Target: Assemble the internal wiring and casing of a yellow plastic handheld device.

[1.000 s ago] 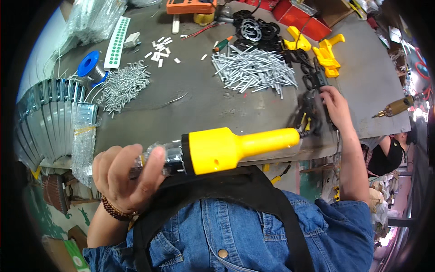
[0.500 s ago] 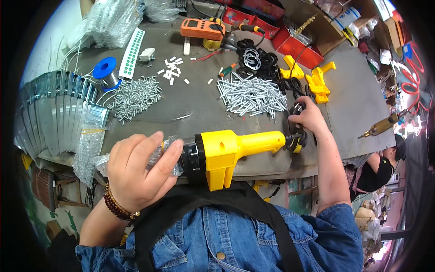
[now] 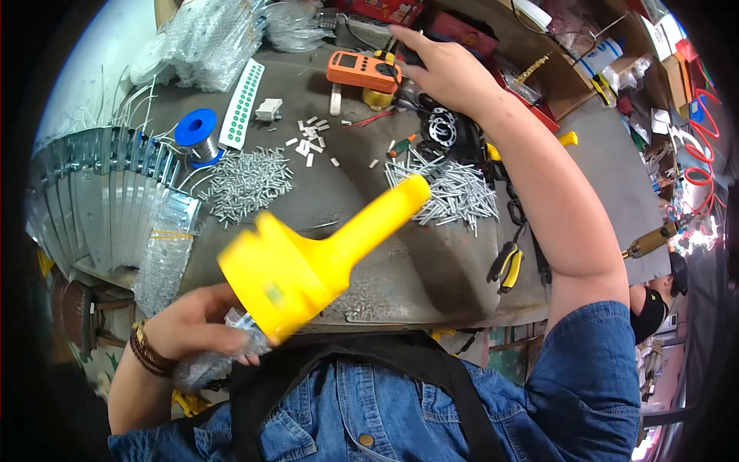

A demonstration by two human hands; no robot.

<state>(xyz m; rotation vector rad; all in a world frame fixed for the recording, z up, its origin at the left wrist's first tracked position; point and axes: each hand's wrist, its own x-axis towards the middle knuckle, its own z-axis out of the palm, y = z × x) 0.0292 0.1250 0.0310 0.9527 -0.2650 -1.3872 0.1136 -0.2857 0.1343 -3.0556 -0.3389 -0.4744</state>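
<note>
My left hand [image 3: 204, 327] is closed round the bubble-wrapped end of a yellow plastic tool housing [image 3: 281, 277]. The housing is tilted, its long handle pointing up and to the right over the bench; motion blurs it a little. At the back of the bench my right hand [image 3: 446, 73] reaches out with fingers and thumb apart. It is beside an orange multimeter [image 3: 363, 71], over the place of a soldering iron that it now mostly hides. Pliers with yellow and black handles [image 3: 506, 267] lie near the bench's front right.
A heap of long screws [image 3: 454, 192] lies mid-bench, with black rings [image 3: 443, 127] behind it. To the left are short screws [image 3: 250, 181], a blue solder spool [image 3: 196, 131], small white pieces [image 3: 310, 138] and curved clear-and-metal parts [image 3: 108, 200]. A brass-coloured screwdriver [image 3: 650, 240] hangs at right.
My right hand has moved from the black items near the pliers to the back by the multimeter. My left hand has lowered and tipped the housing, so its handle now points up.
</note>
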